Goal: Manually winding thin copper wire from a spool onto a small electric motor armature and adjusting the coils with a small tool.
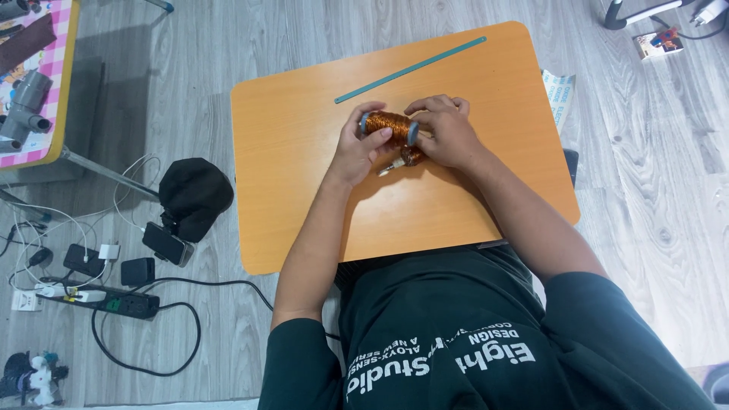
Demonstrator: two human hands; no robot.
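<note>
Head view. The left hand (pixel 355 150) curls around the near end of a spool of copper-coloured wire (pixel 389 127), thumb and fingers closed on its blue-grey flange. The right hand (pixel 448 133) is cupped and closed over the spool's far end, its fingers also touching a second, smaller copper-wound piece (pixel 411 156) that lies just below the spool; whether it pinches a loose wire end cannot be told. The spool is held lying on its side just above the middle of the orange table (pixel 304 190). The step in hand appears to be handling or winding wire between spool and smaller piece; any further move would call for steady tension and a firm left-hand hold. A thin teal strip (pixel 411 70) lies apart near the far edge. On the grey floor to the left sit a black cap (pixel 194 193), a phone (pixel 166 243) and a power strip (pixel 114 302).
</note>
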